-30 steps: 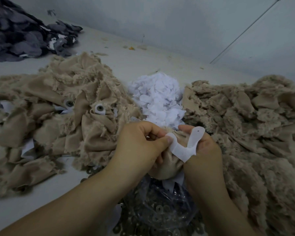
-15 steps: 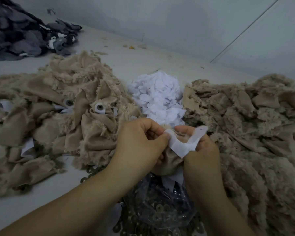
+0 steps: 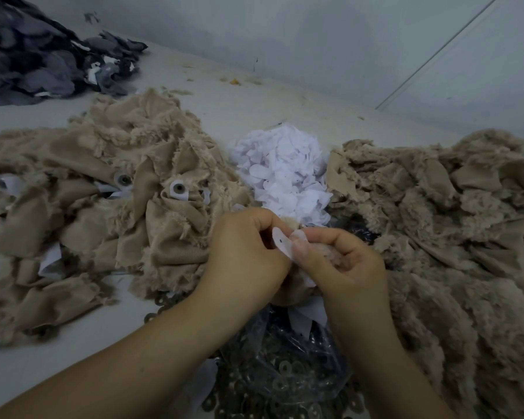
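Washers (image 3: 283,366) fill a clear plastic bag (image 3: 315,352) below the white patch pile (image 3: 285,173). Just below that pile, left hand (image 3: 242,255) and right hand (image 3: 345,267) pinch a white patch (image 3: 282,244) against a tan fur piece (image 3: 286,290). Grey table (image 3: 224,110); plain wall (image 3: 315,34) behind the pile.

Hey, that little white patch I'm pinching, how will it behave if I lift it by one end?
Probably floppy: the white patch curls over a fingertip of the right hand. Likely very light, since it looks as thin as the scraps in the white pile.
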{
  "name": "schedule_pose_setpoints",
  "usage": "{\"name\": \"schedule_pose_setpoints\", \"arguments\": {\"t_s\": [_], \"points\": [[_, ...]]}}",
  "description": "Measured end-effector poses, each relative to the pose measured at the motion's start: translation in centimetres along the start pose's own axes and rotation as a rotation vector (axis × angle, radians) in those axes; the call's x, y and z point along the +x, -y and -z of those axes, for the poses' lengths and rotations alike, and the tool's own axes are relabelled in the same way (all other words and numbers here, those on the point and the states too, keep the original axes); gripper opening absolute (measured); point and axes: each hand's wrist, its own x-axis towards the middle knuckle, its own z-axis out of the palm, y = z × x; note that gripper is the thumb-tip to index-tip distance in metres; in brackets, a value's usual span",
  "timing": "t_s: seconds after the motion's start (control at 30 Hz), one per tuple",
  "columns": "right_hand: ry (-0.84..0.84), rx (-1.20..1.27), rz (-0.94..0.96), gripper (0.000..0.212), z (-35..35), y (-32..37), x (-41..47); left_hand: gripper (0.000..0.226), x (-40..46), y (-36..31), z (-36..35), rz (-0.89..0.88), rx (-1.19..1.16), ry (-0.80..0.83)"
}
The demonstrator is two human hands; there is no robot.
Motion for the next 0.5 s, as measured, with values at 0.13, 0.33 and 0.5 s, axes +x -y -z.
{"name": "schedule_pose_setpoints", "arguments": {"t_s": [0.13, 0.33, 0.5], "points": [[-0.033, 0.021, -0.040, 0.015, -0.07, -0.02, -0.04, 0.016, -0.08, 0.24, 0.05, -0.013, 0.001, 0.012], [-0.048, 0.043, -0.101, 0.019, 0.02, 0.22, 0.01, 0.015, 0.15, 0.38, 0.32, 0.113, -0.188, 0.071], [-0.120, -0.003, -0.086, 0.014, -0.05, 0.11, 0.01, 0.014, 0.03, 0.22, 0.35, 0.183, -0.321, 0.105]]}}
